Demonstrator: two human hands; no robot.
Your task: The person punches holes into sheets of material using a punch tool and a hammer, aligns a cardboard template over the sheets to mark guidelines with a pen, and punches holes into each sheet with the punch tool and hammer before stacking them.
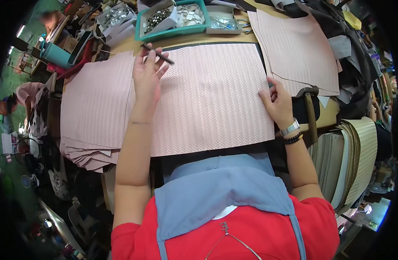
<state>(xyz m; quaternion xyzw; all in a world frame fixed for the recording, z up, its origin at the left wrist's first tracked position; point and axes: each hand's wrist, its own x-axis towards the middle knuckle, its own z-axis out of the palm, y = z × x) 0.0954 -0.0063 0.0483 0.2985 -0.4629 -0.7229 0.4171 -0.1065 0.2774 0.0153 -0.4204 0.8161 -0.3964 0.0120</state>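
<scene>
Left grip [147, 80] pinches pen [167, 60]; right grip [278, 103] half-curled at sheet [225, 95] edge, hold unclear. Sheet seems light, bendy, creasable; best held by edge near right grip.

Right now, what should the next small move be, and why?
Probably lower the left hand to bring the black stick nearer the middle pink sheet: the fingers hold the stick above the sheet's far left corner, while the right hand, at its right edge, could steady it.
</scene>
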